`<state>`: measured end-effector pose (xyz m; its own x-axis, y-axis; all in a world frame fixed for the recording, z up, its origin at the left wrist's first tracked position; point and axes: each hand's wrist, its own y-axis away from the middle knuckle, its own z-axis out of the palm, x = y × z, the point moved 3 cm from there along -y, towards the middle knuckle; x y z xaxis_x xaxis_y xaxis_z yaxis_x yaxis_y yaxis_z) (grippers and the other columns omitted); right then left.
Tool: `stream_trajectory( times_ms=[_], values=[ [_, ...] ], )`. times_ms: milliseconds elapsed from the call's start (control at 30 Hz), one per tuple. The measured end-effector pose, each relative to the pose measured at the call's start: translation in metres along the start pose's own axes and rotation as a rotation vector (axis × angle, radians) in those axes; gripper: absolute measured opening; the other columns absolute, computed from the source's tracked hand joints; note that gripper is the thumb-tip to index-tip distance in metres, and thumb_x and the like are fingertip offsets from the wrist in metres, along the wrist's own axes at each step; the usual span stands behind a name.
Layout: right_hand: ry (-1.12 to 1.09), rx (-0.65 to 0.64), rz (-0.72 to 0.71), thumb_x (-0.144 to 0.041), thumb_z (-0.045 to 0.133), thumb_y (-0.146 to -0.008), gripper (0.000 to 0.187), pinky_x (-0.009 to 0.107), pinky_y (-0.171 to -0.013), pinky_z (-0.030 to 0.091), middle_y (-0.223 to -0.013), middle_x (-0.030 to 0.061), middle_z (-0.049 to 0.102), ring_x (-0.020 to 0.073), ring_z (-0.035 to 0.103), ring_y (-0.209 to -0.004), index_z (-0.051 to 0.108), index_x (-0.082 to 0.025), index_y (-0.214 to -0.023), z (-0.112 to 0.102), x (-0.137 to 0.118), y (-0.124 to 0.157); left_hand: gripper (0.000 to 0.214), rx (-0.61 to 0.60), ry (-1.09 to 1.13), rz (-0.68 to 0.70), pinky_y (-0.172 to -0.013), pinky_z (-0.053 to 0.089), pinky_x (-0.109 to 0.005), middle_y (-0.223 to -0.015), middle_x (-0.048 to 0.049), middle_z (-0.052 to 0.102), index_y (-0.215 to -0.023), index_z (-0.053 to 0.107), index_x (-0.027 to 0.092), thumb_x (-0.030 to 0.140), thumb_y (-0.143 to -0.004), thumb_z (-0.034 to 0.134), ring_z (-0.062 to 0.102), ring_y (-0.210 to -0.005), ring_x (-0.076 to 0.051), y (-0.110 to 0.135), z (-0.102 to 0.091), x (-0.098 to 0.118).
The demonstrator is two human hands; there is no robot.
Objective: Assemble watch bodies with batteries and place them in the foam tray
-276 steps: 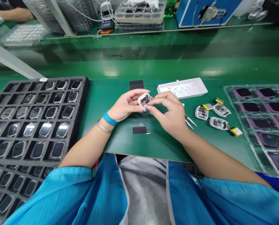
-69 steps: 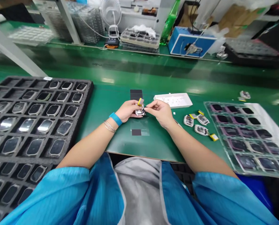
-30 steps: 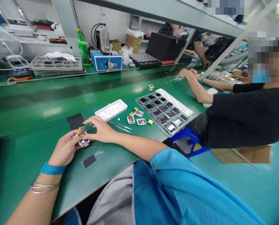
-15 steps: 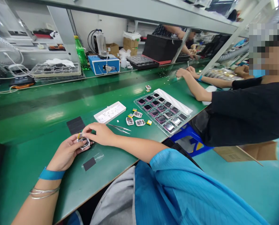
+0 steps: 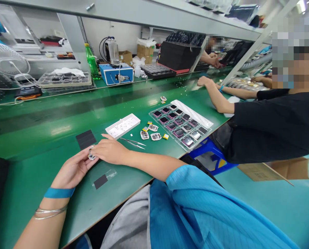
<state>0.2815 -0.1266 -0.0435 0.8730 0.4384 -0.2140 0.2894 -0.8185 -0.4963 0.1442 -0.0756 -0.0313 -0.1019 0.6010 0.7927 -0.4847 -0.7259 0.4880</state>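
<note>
Both hands meet over the green bench (image 5: 40, 138) on a small watch body (image 5: 91, 155), mostly hidden between the fingers. My left hand (image 5: 71, 169), with a blue wristband and bangles, cradles it from the left. My right hand (image 5: 109, 150) lies over it from the right with fingers pressed on it. A black pad on clear film (image 5: 101, 180) lies just in front of the hands. Tweezers (image 5: 133, 142) rest to the right of my right hand.
A white parts box (image 5: 122, 126), three loose watch bodies (image 5: 151, 133) with yellow batteries, and a clear tray of watch screens (image 5: 181, 124) lie further right. Black pads (image 5: 85, 139) lie behind the hands. A person in black (image 5: 271, 124) sits at my right. A blue machine (image 5: 116, 73) stands across the belt.
The view has swung from the foam tray on the left toward the right. The hands lowered the watch body toward the bench, and the yellow battery that stood up from it no longer shows.
</note>
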Motion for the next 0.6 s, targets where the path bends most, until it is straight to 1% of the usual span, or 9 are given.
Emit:
stream_trajectory(
  times_ms=[33, 100, 167, 200, 233, 300, 367, 467, 600],
  values=[
    [-0.043, -0.017, 0.015, -0.019, 0.058, -0.102, 0.02, 0.045, -0.121, 0.035, -0.121, 0.004, 0.076, 0.0171, 0.064, -0.109, 0.077, -0.021, -0.103, 0.0, 0.001, 0.0, 0.023, -0.02, -0.021, 0.011, -0.076, 0.067, -0.025, -0.102, -0.0107, 0.079, -0.095, 0.076, 0.013, 0.007, -0.082, 0.058, 0.076, -0.084, -0.017, -0.001, -0.001, -0.001],
    [-0.173, -0.025, 0.066, -0.019, 0.061, -0.1, 0.016, 0.043, -0.116, 0.041, -0.121, 0.0074, 0.074, 0.018, 0.063, -0.113, 0.077, -0.019, -0.098, -0.003, 0.001, -0.001, 0.024, -0.059, -0.059, 0.037, -0.077, 0.066, -0.023, -0.108, -0.0105, 0.078, -0.098, 0.076, 0.013, 0.005, -0.08, 0.063, 0.076, -0.086, -0.016, -0.004, -0.003, -0.002],
    [-0.343, 0.01, 0.156, -0.019, 0.066, -0.096, 0.009, 0.04, -0.112, 0.046, -0.118, 0.0104, 0.071, 0.0189, 0.062, -0.115, 0.074, -0.017, -0.096, -0.007, 0.003, -0.002, 0.026, -0.079, -0.085, 0.067, -0.077, 0.066, -0.022, -0.108, -0.0095, 0.078, -0.099, 0.076, 0.015, 0.005, -0.075, 0.07, 0.076, -0.085, -0.017, -0.004, -0.006, -0.003],
    [-0.442, 0.032, 0.223, -0.019, 0.07, -0.093, 0.007, 0.038, -0.109, 0.049, -0.12, 0.0115, 0.069, 0.019, 0.062, -0.115, 0.073, -0.016, -0.099, -0.008, 0.005, -0.002, 0.028, -0.084, -0.096, 0.085, -0.077, 0.066, -0.023, -0.107, -0.0089, 0.078, -0.099, 0.077, 0.016, 0.006, -0.072, 0.074, 0.076, -0.085, -0.017, -0.004, -0.007, -0.004],
    [-0.549, 0.045, 0.298, -0.019, 0.074, -0.09, 0.017, 0.037, -0.105, 0.052, -0.124, 0.0124, 0.065, 0.019, 0.062, -0.115, 0.071, -0.015, -0.106, -0.008, 0.008, -0.001, 0.031, -0.09, -0.108, 0.105, -0.077, 0.066, -0.023, -0.106, -0.0084, 0.079, -0.098, 0.077, 0.016, 0.007, -0.069, 0.079, 0.076, -0.085, -0.018, -0.004, -0.007, -0.004],
    [-0.772, 0.028, 0.429, -0.017, 0.079, -0.083, 0.044, 0.035, -0.097, 0.057, -0.134, 0.014, 0.059, 0.0179, 0.065, -0.111, 0.063, -0.015, -0.124, -0.002, 0.012, 0.0, 0.039, -0.111, -0.133, 0.143, -0.078, 0.067, -0.026, -0.102, -0.0079, 0.079, -0.098, 0.077, 0.018, 0.015, -0.061, 0.09, 0.076, -0.086, -0.02, -0.002, -0.007, -0.003],
    [-0.961, -0.032, 0.495, -0.014, 0.08, -0.082, 0.061, 0.033, -0.092, 0.059, -0.131, 0.013, 0.063, 0.0169, 0.068, -0.106, 0.055, -0.017, -0.137, 0.006, 0.014, 0.002, 0.049, -0.133, -0.161, 0.166, -0.076, 0.067, -0.026, -0.099, -0.0077, 0.08, -0.098, 0.078, 0.019, 0.025, -0.054, 0.097, 0.077, -0.086, -0.022, 0.0, -0.005, -0.003],
    [-1.119, -0.098, 0.503, -0.012, 0.075, -0.086, 0.061, 0.031, -0.093, 0.058, -0.118, 0.0101, 0.07, 0.0166, 0.07, -0.103, 0.051, -0.016, -0.142, 0.016, 0.013, 0.003, 0.057, -0.15, -0.195, 0.176, -0.071, 0.066, -0.024, -0.095, -0.007, 0.08, -0.098, 0.079, 0.02, 0.033, -0.047, 0.101, 0.077, -0.082, -0.021, 0.003, -0.002, -0.003],
    [-1.166, -0.11, 0.528, -0.011, 0.07, -0.09, 0.061, 0.027, -0.092, 0.057, -0.118, 0.0109, 0.071, 0.0145, 0.07, -0.101, 0.048, -0.015, -0.146, 0.015, 0.009, 0.005, 0.06, -0.145, -0.215, 0.187, -0.07, 0.066, -0.023, -0.095, -0.0066, 0.08, -0.097, 0.078, 0.021, 0.037, -0.045, 0.102, 0.076, -0.081, -0.02, 0.004, -0.001, -0.002]
  ],
)
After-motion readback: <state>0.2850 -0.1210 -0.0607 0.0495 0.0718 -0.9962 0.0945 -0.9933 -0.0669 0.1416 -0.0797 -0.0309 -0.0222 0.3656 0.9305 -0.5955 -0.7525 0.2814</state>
